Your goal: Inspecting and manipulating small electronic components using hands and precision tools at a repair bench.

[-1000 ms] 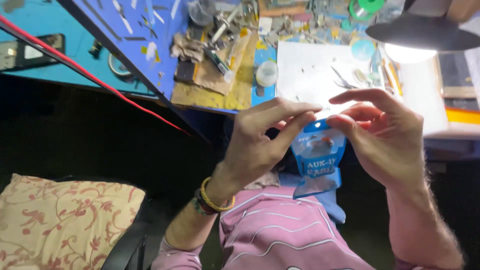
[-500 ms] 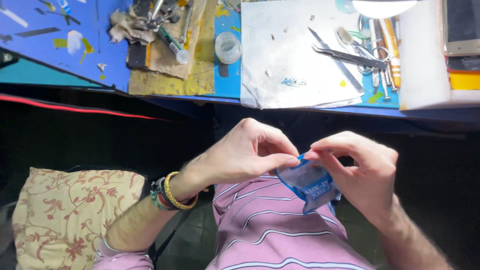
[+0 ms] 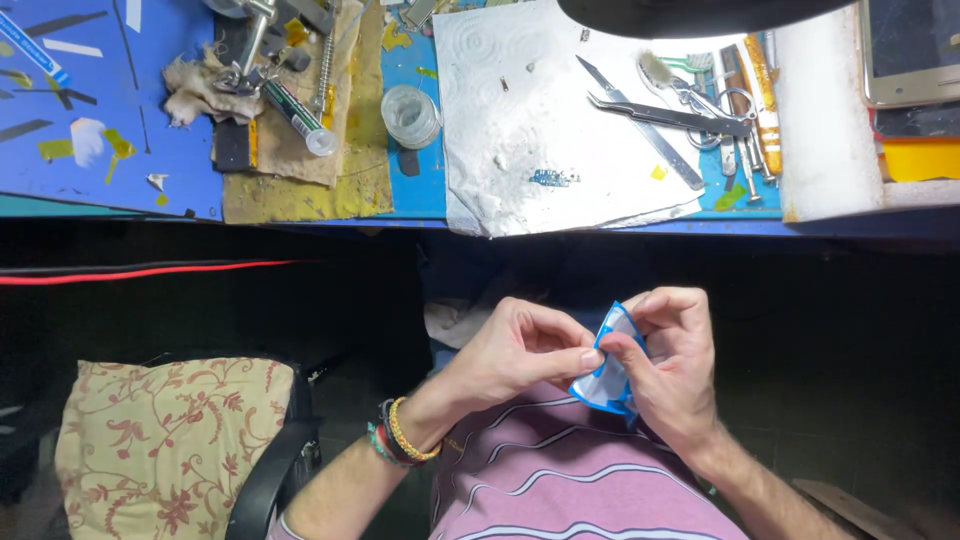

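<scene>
Head view, looking down over lap and bench edge. Left hand (image 3: 520, 350) and right hand (image 3: 672, 365) brought together just above the lap, below the front edge of the blue workbench (image 3: 150, 130). Small blue-and-white plastic pouch (image 3: 605, 375) pinched between both hands: left thumb and forefinger closed on its left edge, right thumb and fingers closed on its upper right part, fingertips of the two hands touching or nearly so. Pouch creased, lower corner hanging over the pink striped shirt (image 3: 560, 480). Contents of pouch not discernible. Beaded and yellow bracelets (image 3: 405, 440) on left wrist. On bench, well apart from the hands: white crumpled sheet (image 3: 520, 130) with a tiny blue-green circuit piece (image 3: 552, 178) lying on it; tweezers (image 3: 650, 110) and a slim blade (image 3: 640, 125) across its right side; further metal tools (image 3: 735, 120) clustered just right of the sheet; small clear round jar (image 3: 411, 115) left of the sheet; clear tube (image 3: 300, 115) on a stained brown mat (image 3: 300, 170) beside a dirty rag (image 3: 200, 85). Phone (image 3: 910, 50) at top right on a white block (image 3: 825, 120). Lamp shade (image 3: 690, 15) overhanging top centre. Red cable (image 3: 140, 272) running below bench edge at left. Floral cushion (image 3: 170, 440) on a chair at lower left.
</scene>
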